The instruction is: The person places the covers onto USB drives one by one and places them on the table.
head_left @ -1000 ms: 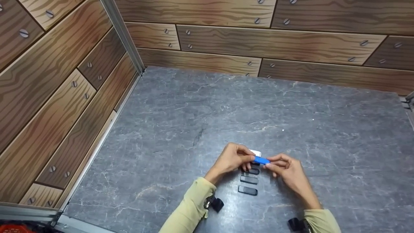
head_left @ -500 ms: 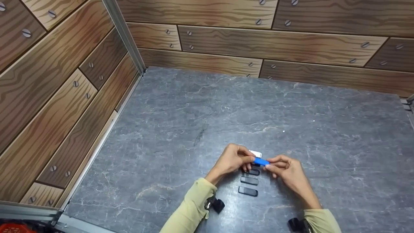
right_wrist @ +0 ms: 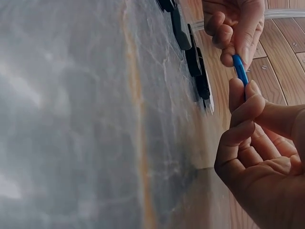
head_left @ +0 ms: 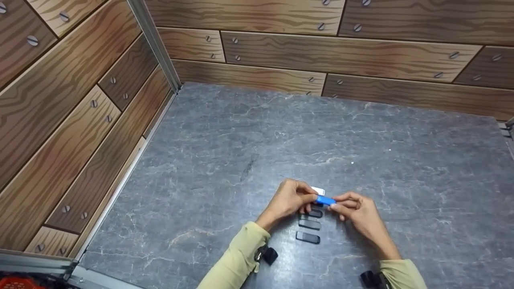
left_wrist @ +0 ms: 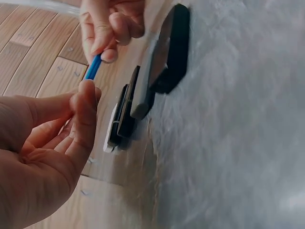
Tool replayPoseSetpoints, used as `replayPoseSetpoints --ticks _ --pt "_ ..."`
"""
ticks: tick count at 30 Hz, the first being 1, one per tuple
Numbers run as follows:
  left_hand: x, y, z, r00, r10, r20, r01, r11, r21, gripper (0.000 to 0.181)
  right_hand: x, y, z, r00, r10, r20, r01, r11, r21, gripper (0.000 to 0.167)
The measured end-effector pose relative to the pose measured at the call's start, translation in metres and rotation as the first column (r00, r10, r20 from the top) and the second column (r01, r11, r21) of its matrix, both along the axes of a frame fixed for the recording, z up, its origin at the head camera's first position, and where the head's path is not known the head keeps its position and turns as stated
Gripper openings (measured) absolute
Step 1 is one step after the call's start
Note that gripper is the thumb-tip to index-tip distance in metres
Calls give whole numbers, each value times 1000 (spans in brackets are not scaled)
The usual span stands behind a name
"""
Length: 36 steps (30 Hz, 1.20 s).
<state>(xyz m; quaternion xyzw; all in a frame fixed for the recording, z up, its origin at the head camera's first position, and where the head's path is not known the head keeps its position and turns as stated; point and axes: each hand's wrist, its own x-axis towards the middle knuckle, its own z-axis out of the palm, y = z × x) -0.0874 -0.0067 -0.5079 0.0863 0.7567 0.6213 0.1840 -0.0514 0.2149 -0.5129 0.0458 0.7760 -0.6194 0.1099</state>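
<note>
A small blue stick, which looks like a USB flash drive (head_left: 326,200), is held just above the table between two hands. The left hand (head_left: 286,198) pinches its left end between thumb and fingers. On the opposite end, the thumb and forefinger of the right hand (head_left: 361,212) pinch it too. Below lies a column of similar sticks: a white one (head_left: 319,191) at the far end, then several dark ones, with a black stick (head_left: 308,237) nearest the person. The left fingers partly hide the upper ones. Both wrist views show the blue flash drive (left_wrist: 93,67) spanning the two hands.
The grey marbled table (head_left: 200,160) extends around the hands. Wood-patterned walls (head_left: 273,48) border it at the back and left, with a metal post (head_left: 156,44) in the corner. Two tiny white specks lie beyond the right hand. A red object (head_left: 18,283) shows at bottom left.
Both hands keep their pinch on the blue flash drive and stay almost in place. The sticks on the table have not moved; the view has shifted slightly.
</note>
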Motion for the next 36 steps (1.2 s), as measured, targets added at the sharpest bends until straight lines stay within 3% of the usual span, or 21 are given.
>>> replayPoseSetpoints --ticks 5,8,13,16,19,21,26,28,31,34,36 --pt "2 -3 2 995 -7 -101 -6 992 -128 19 -7 -3 2 1000 15 3 -15 999 32 28" --pt "-1 -4 4 979 -46 -199 1 976 -218 23 -13 -5 5 999 38 -14 -37 998 57 30" --pt "-9 -7 6 914 -148 -378 -8 925 -380 22 -22 -7 9 995 92 -41 -90 995 52 35" --pt "-15 -9 6 879 -197 -434 -8 905 -426 22 -28 -8 10 992 111 -59 -108 992 58 37" --pt "-24 -9 6 851 -238 -468 -14 881 -473 24 -36 -10 10 989 112 -99 -98 986 132 35" --pt "-30 -10 6 831 -272 -486 -26 852 -523 25 -41 -11 9 983 119 -137 -90 975 201 33" --pt "-44 -9 5 781 -387 -491 -53 741 -670 25 -54 -15 5 960 157 -232 -49 909 414 26" --pt "-48 -7 4 768 -423 -480 -52 706 -706 24 -57 -16 3 952 173 -252 -29 872 488 23" --pt "-53 -4 1 761 -450 -467 -55 673 -738 22 -61 -17 3 944 199 -262 -24 835 549 19" --pt "-55 -1 0 767 -455 -452 -64 647 -760 20 -63 -18 1 938 222 -265 -30 816 577 18" --pt "-56 0 -1 775 -451 -443 -62 642 -764 19 -64 -18 0 935 232 -268 -33 810 585 17"
